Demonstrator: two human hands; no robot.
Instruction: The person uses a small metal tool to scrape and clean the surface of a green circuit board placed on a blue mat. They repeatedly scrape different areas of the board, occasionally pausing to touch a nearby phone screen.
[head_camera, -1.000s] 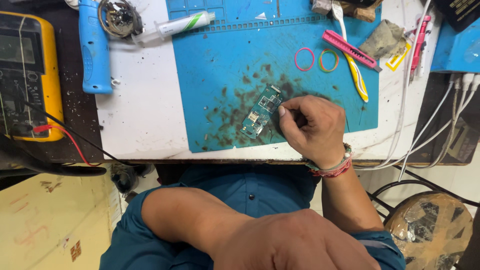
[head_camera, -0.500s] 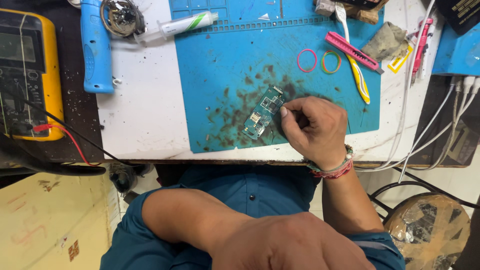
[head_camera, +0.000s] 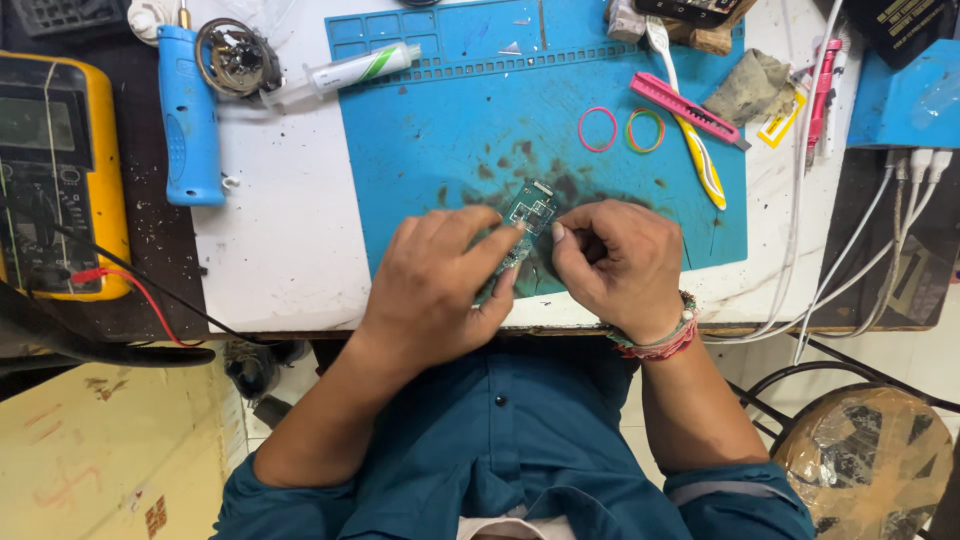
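Both forearms extend forward from the body over the near edge of the surface (head_camera: 280, 250), elbows bent, sleeves of a blue shirt pushed up. The left hand (head_camera: 435, 285) lies palm down, fingers loosely curled; its index finger and thumb close narrowly on the lower end of a small green circuit board (head_camera: 527, 212). The right hand (head_camera: 615, 260) is curled into a loose fist just beside the board, thumb tip at the board's right edge; whether it pinches a tool cannot be told. A beaded band sits on the right wrist.

The circuit board lies tilted on the stained blue work mat (head_camera: 440, 120), near its front edge, between the two hands. Two rubber bands (head_camera: 622, 130) lie farther back on the mat. A blue handheld tool (head_camera: 188, 120) and a yellow multimeter (head_camera: 60, 180) lie well apart to the left.
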